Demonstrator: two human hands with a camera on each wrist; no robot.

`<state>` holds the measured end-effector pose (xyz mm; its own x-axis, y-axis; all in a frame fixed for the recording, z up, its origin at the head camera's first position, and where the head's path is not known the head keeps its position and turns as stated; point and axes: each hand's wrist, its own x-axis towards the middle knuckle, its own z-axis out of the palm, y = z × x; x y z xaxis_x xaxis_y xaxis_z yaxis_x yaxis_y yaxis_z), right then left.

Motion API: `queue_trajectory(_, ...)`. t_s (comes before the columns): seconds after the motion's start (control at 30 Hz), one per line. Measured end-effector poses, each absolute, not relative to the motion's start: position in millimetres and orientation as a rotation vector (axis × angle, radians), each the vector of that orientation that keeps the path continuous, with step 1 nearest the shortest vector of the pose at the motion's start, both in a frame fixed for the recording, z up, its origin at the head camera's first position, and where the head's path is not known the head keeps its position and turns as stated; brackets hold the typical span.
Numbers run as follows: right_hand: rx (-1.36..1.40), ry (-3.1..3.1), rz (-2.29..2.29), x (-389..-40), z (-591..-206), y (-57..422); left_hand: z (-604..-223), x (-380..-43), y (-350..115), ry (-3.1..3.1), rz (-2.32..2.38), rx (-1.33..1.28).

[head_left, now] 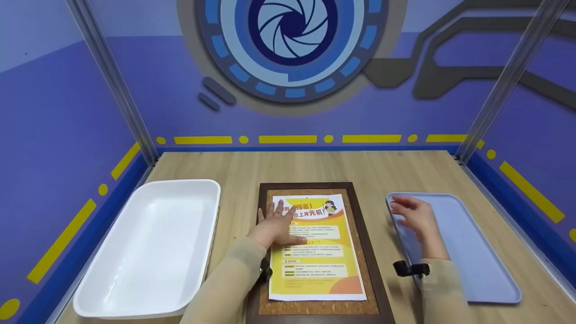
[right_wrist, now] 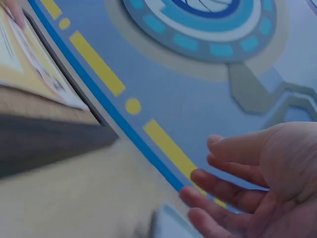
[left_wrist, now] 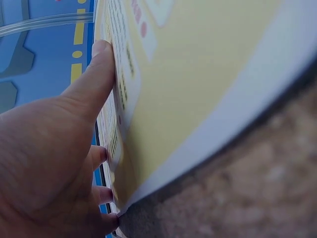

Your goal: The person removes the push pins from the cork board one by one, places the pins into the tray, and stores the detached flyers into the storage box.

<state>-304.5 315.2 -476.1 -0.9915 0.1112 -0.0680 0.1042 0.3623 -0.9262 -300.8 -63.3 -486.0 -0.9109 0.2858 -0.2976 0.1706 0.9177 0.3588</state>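
Observation:
A printed poster (head_left: pixel 321 265), yellow and white with red lettering, lies on a cork board (head_left: pixel 324 308) in a dark brown frame (head_left: pixel 366 234). Spread over the poster's upper left part is my left hand (head_left: pixel 274 227), fingers and thumb extended and pressing the paper. The left wrist view has its thumb (left_wrist: pixel 96 74) along the sheet, with the fingertips at the paper's edge. A tiny dark dot marks the poster's top edge. My right hand (head_left: pixel 416 218) hovers over the left edge of a pale blue tray (head_left: pixel 468 252); its fingers (right_wrist: pixel 228 191) are loosely bent and nothing shows between them.
To the left of the board stands a deep white basin (head_left: pixel 150 247). All of this is on a wood-grain table (head_left: pixel 238 166), closed in by blue printed panels (head_left: pixel 148 90) at the back and both sides, with metal posts (head_left: pixel 112 76) at the corners.

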Motion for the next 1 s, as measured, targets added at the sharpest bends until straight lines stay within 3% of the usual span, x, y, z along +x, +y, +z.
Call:
queue_trajectory(0.23,-0.162,-2.670,2.106,-309,-488,278,-482,-302,-62,2.732,0.482,0.321)
queue_trajectory(0.73,-0.191,-2.862,1.870,-314,-507,260,-473,-309,-69,2.680,0.460,0.330)
queue_trajectory(1.0,-0.168,-2.860,1.868,-312,-509,260,-475,-292,-55,2.760,0.664,0.062)
